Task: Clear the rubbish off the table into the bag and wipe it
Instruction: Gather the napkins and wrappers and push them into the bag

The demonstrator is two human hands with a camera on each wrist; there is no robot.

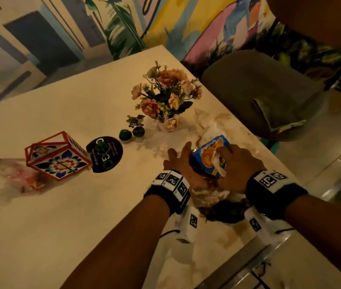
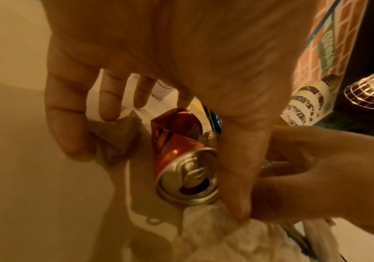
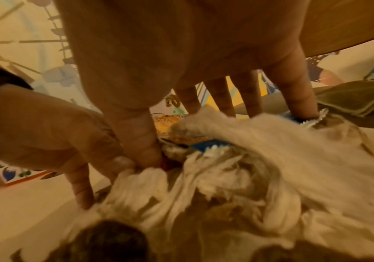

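Between spread left hand (image 1: 183, 163) and right hand (image 1: 238, 165), nothing gripped: can (image 2: 181, 159), top end toward bag (image 2: 215, 239), just wrist-side.

Carrying on the pale bench (image 1: 61, 205) a flower vase (image 1: 168, 123) at one o'clock, patterned box (image 1: 58, 158) at nine, crushed can (image 2: 181, 159) at three.

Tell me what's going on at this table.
A person is gathering rubbish at the near corner of the pale table. The left hand, fingers spread, and the right hand flank a pile: a blue and orange snack packet, a crushed orange drink can and a crumpled white plastic bag. Whether the right hand grips anything is unclear.
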